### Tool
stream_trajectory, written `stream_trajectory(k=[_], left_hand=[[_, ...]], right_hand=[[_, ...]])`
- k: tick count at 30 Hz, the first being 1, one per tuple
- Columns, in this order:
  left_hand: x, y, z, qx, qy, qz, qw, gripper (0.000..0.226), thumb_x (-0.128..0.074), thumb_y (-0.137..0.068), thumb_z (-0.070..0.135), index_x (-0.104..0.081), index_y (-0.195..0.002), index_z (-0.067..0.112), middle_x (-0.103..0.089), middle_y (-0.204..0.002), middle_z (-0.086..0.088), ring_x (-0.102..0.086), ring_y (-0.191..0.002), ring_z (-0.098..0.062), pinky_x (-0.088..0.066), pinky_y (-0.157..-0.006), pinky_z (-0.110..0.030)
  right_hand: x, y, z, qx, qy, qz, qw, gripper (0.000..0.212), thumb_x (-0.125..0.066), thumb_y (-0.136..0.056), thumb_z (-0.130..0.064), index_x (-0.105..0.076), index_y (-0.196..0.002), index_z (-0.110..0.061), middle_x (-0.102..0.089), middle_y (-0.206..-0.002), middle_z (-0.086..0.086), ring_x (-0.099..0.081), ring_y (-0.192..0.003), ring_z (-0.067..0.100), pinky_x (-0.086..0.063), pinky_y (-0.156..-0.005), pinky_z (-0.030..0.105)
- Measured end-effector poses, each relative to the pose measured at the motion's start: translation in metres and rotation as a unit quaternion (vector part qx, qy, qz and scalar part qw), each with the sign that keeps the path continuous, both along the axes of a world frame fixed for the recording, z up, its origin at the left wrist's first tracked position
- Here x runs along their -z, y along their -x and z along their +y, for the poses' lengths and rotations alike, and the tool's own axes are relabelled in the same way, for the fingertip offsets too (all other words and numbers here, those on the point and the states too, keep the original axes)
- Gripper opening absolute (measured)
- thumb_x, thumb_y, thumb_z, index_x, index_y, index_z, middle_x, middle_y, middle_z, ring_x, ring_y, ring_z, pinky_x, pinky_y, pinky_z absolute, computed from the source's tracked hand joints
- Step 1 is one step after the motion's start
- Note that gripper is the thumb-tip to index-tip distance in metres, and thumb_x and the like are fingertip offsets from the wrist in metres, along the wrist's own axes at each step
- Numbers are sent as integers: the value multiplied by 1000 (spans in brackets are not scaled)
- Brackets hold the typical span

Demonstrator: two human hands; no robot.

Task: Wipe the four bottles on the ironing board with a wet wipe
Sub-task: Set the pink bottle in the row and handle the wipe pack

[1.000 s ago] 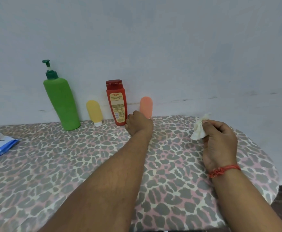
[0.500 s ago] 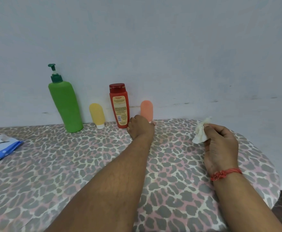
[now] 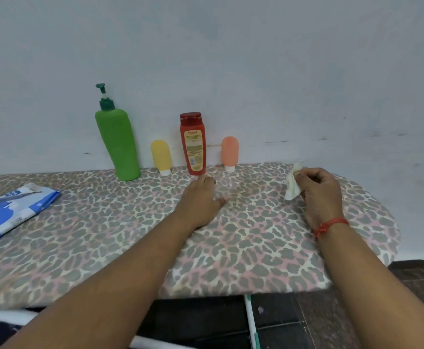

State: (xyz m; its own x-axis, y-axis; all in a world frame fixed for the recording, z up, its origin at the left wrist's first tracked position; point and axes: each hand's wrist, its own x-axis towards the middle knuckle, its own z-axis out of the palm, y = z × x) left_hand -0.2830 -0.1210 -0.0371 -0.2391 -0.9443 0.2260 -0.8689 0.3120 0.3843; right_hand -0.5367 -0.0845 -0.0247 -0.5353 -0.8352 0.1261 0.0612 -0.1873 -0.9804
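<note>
Ironing board (image 3: 231, 248) nearest, leopard-print cover; left hand (image 3: 201, 197) lies flat on it, fingers loose and apart, holding nothing, just short of the red bottle (image 3: 193, 144); right hand (image 3: 319, 195) pinches a crumpled wet wipe (image 3: 292, 186) between thumb and fingers, lifted near the board's rounded end; blue wipe pack (image 3: 12, 212) at far left; at the back, by the wall, all four bottles upright in a row: green pump bottle (image 3: 117, 144), yellow tube (image 3: 161, 157), red bottle, peach tube (image 3: 229, 152); none in hand, wipe touching none; can't tell which are already wiped, so judging it between bottles or done
</note>
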Motion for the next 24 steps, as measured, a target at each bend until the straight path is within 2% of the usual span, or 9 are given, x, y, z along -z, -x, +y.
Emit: stream_trajectory(k=[3, 7, 11, 14, 17, 21, 24], left_hand=[[-4, -31, 44, 24, 18, -19, 999, 65, -54, -97, 48, -36, -148, 14, -36, -155, -7, -32, -142, -25, -25, -119, -42], [-4, -73, 90, 10, 18, -77, 997, 72, -44, -99, 52, -18, -156, 18, -14, -166, -4, -11, -152, -20, -4, -124, -49], [-4, -113, 114, -40, -24, -141, 989, 77, -28, -100, 60, 1, -159, 18, 8, -167, -4, 8, -153, -23, 5, -121, -56], [-8, -138, 123, -64, -34, -156, 985, 79, -22, -99, 64, 6, -158, 20, 16, -166, -5, 16, -152, -28, 6, -119, -62], [-9, -155, 123, -84, -37, -162, 983, 79, -17, -98, 66, 10, -157, 24, 19, -165, -5, 20, -151, -31, 6, -118, -64], [-11, -164, 99, -89, -16, -167, 982, 80, -12, -95, 71, 10, -157, 26, 18, -165, -6, 21, -150, -32, 4, -117, -66], [-16, -161, 64, -83, 9, -176, 981, 80, -8, -94, 72, 10, -157, 26, 19, -164, -6, 22, -150, -31, 5, -117, -65]], right_hand=[[-7, -25, 16, -30, -16, 136, 990, 2, -68, -88, -9, -69, -87, -11, -71, -89, 3, -67, -82, 18, -54, -75, 30], [-4, -91, 47, -100, -15, 256, 961, 7, -69, -86, -12, -67, -82, -18, -69, -86, -1, -65, -82, 18, -52, -73, 29], [0, -155, 72, -110, 38, 408, 906, 5, -65, -87, -9, -65, -84, -13, -62, -88, -1, -55, -82, 13, -40, -71, 24], [-1, -185, 76, -103, 47, 497, 860, 9, -62, -89, -6, -60, -83, -12, -56, -87, 2, -50, -80, 15, -42, -72, 29], [1, -199, 70, -82, 52, 572, 815, 12, -61, -88, -5, -55, -80, -10, -53, -85, 5, -50, -76, 22, -38, -65, 32], [-2, -200, 47, -68, 43, 635, 769, 10, -57, -87, 0, -56, -83, -9, -54, -89, 9, -51, -75, 26, -34, -63, 31], [-7, -201, 14, -61, 54, 656, 750, 8, -56, -88, -2, -57, -85, -10, -56, -93, 10, -51, -77, 26, -36, -64, 31]])
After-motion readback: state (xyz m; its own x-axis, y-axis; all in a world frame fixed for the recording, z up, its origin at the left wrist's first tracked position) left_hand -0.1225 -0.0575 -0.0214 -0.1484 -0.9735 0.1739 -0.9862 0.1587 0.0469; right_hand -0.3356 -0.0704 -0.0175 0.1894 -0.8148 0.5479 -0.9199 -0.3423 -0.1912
